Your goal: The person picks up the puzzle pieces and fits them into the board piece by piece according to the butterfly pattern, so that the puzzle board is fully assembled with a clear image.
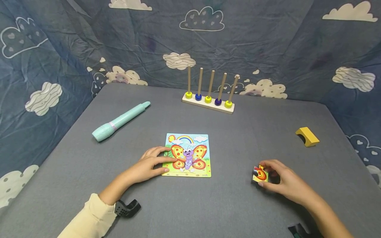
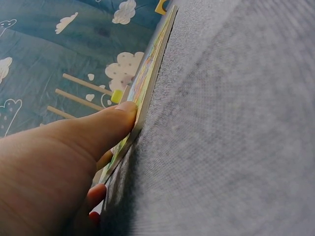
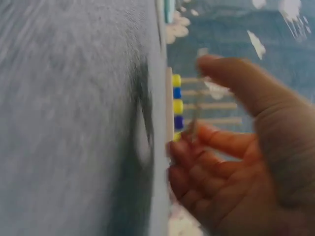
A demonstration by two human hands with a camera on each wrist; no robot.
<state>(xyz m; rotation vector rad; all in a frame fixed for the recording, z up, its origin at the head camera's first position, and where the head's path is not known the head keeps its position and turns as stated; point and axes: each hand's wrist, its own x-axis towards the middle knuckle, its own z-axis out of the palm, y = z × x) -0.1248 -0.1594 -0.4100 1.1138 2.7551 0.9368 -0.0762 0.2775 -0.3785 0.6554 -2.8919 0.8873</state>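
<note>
A square butterfly picture puzzle board (image 1: 190, 162) lies flat on the table. My left hand (image 1: 150, 163) rests on its left side with fairly straight fingers spread over the picture. In the left wrist view the thumb (image 2: 120, 120) touches the board's edge. To the right, my right hand (image 1: 281, 178) pinches a small puzzle piece (image 1: 260, 174) with an orange and red swirl between thumb and fingers. The right wrist view is blurred; there the piece appears edge-on as a thin strip, held just above the table surface.
A bead stacker (image 1: 208, 104) with several wooden pegs and yellow and blue beads stands at the back. A mint-green toy microphone (image 1: 122, 120) lies at the left. On the right sits a yellow arch block (image 1: 308, 136). Cloud-patterned cloth (image 1: 148, 43) hangs behind the grey table (image 1: 190, 208).
</note>
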